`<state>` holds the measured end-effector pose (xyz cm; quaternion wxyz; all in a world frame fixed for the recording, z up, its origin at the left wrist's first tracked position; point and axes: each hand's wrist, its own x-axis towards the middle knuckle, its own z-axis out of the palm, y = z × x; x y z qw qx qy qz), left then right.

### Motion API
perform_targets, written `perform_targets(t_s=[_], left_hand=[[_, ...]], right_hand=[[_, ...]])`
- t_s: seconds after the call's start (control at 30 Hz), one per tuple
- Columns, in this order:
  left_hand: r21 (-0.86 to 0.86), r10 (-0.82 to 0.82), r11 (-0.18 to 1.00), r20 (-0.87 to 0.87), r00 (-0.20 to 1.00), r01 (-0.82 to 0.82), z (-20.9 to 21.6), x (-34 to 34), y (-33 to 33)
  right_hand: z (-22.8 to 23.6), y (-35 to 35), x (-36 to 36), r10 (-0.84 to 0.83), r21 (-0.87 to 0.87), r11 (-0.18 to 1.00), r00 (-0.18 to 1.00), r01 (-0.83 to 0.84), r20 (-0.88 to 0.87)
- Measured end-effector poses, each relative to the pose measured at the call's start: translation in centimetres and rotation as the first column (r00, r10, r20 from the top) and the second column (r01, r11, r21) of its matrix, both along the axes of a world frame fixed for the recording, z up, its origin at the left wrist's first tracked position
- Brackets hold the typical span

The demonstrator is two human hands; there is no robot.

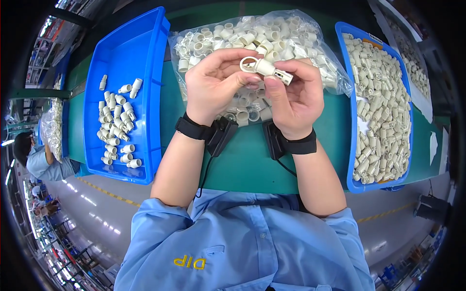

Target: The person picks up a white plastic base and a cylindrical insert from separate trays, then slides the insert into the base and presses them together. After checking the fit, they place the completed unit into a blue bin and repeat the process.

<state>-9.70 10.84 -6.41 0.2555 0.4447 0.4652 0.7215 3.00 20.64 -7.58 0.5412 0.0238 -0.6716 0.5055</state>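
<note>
Above the middle of the table, both hands are raised close together around small white plastic pieces. My left hand (213,83) has its thumb and fingers closed on a hollow white sleeve (263,67), whose round open end faces left. Between thumb and fingers of my right hand (300,99) is a slotted white plastic insert (283,76) with metal-looking detail. The insert and the sleeve meet end to end; whether they are locked together I cannot tell. Beneath and behind my hands lies a clear plastic bag (335,72) full of similar white sleeves.
At left stands a blue bin (124,53) with several white sleeve-and-insert pieces. Another blue bin (350,167) at right is heaped with slotted white parts. Both rest on a green table (242,167). Black modules with cables hang from my wrist straps. A co-worker (46,157) sits far left.
</note>
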Motion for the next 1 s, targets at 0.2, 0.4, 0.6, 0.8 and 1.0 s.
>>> perform_targets(t_s=[0.2, 0.4, 0.6, 0.8, 1.0], left_hand=[[-0.006, 0.034, 0.999, -0.032, 0.999, -0.035, 0.1, -0.1, 0.3], [-0.020, 0.040, 0.999, -0.047, 0.998, -0.041, 0.3, -0.2, 0.3], [-0.106, 0.037, 0.993, -0.106, 0.994, -0.049, 0.2, -0.9, 0.3], [-0.141, 0.026, 0.989, -0.093, 0.995, -0.039, -0.1, -1.0, 0.3], [-0.153, 0.052, 0.986, -0.128, 0.990, -0.071, -0.2, -1.1, 0.2]], right_hand=[[0.3, 0.1, -0.2, -0.128, 0.048, 0.991, 0.991, 0.126, 0.039], [-0.2, -0.2, -0.1, -0.136, 0.136, 0.983, 0.986, 0.122, 0.096], [-0.4, -0.3, -0.3, -0.146, 0.165, 0.978, 0.984, 0.129, 0.098], [-0.5, -0.4, -0.3, -0.155, 0.170, 0.976, 0.983, 0.137, 0.100], [-0.3, -0.5, -0.4, -0.171, 0.159, 0.975, 0.980, 0.154, 0.101]])
